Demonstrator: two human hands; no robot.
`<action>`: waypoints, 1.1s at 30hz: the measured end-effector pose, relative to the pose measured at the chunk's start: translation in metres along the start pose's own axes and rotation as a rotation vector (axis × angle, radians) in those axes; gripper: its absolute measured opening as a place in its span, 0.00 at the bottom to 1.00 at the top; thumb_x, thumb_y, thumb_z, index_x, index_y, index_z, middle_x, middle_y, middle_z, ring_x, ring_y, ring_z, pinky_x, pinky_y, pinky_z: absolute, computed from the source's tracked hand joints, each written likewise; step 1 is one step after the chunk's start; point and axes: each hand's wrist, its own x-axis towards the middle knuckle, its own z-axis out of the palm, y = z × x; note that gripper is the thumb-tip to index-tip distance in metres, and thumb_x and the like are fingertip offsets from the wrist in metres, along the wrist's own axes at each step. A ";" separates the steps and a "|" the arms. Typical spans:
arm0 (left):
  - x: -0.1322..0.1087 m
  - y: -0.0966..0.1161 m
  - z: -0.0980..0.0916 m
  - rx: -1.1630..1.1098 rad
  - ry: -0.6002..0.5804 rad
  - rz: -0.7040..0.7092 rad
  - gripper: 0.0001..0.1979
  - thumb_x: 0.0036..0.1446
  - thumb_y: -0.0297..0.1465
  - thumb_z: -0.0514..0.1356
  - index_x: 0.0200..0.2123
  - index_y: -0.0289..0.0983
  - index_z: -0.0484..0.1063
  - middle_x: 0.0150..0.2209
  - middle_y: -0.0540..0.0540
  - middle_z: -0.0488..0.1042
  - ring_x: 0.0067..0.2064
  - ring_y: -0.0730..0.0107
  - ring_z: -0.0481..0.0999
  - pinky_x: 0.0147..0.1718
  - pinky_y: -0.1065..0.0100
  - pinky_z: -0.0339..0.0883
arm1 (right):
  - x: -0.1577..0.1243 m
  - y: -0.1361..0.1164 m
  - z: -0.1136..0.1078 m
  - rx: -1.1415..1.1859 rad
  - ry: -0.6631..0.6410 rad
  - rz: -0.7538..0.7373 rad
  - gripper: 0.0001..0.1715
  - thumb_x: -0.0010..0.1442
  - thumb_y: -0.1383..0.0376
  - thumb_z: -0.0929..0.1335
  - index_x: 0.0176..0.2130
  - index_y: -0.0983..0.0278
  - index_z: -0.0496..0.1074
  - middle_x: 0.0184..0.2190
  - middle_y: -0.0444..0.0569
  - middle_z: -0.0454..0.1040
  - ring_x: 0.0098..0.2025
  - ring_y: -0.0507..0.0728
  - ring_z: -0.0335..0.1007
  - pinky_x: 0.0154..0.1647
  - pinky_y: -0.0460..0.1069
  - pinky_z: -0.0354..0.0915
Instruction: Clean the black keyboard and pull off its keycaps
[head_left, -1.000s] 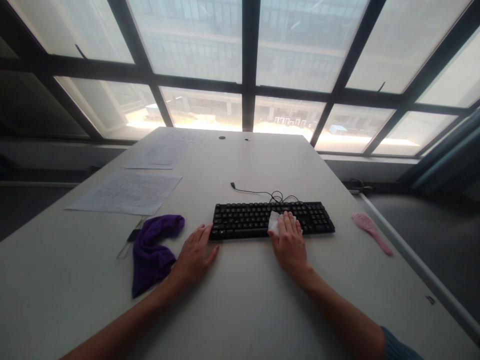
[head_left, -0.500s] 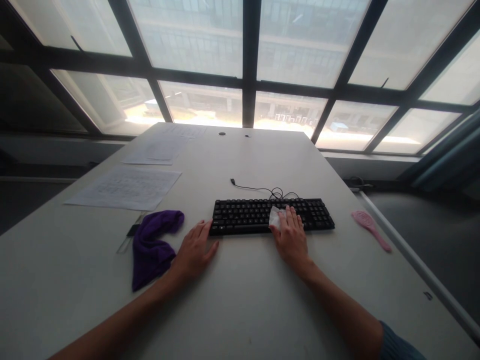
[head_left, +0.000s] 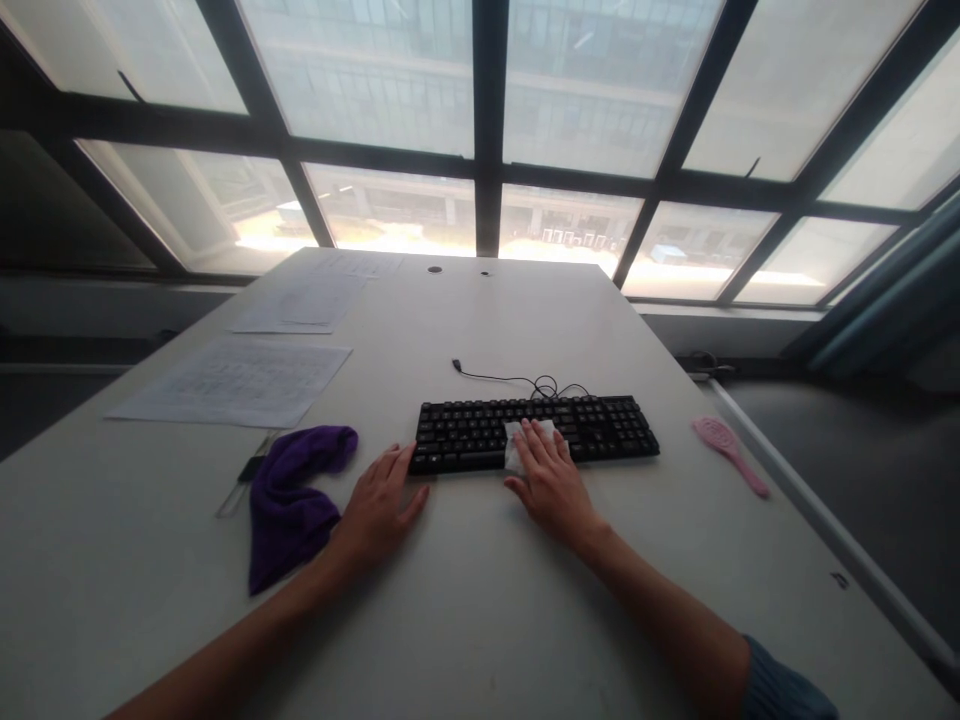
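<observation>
On the white counter (head_left: 480, 620), a black keyboard (head_left: 465, 432) lies with its thin cable (head_left: 545, 384) looped beyond its far edge. The right hand (head_left: 553, 488) lies flat on a white tissue (head_left: 513, 458) over the keys, its grip unclosed, fingers stretched out and thumb apart. At the keyboard's left end, the left hand (head_left: 380, 508) touches the edge with its fingertips, its grip also spread. Just beside that hand lies a purple cloth (head_left: 289, 515); a pink brush (head_left: 729, 453) rests near the counter's right side, and papers (head_left: 236, 385) lie farther back on the left
</observation>
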 end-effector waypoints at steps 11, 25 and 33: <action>0.000 -0.003 0.002 -0.017 0.008 -0.001 0.29 0.64 0.42 0.53 0.65 0.35 0.58 0.61 0.35 0.67 0.66 0.48 0.63 0.64 0.49 0.60 | -0.001 0.012 0.005 -0.004 0.064 0.149 0.37 0.72 0.49 0.57 0.69 0.70 0.59 0.72 0.60 0.51 0.74 0.65 0.42 0.72 0.62 0.43; 0.001 0.007 -0.011 -0.123 0.112 0.035 0.33 0.64 0.49 0.56 0.65 0.38 0.57 0.68 0.35 0.60 0.67 0.47 0.61 0.64 0.45 0.61 | -0.002 -0.002 -0.002 0.046 0.163 0.112 0.26 0.72 0.57 0.60 0.62 0.65 0.69 0.64 0.57 0.66 0.66 0.64 0.59 0.67 0.58 0.56; 0.002 0.003 -0.008 -0.070 0.011 0.255 0.25 0.68 0.40 0.55 0.65 0.42 0.64 0.67 0.42 0.62 0.70 0.51 0.57 0.65 0.48 0.61 | 0.004 0.016 0.009 -0.002 0.168 0.207 0.27 0.73 0.63 0.56 0.66 0.67 0.64 0.70 0.57 0.55 0.73 0.64 0.45 0.71 0.61 0.47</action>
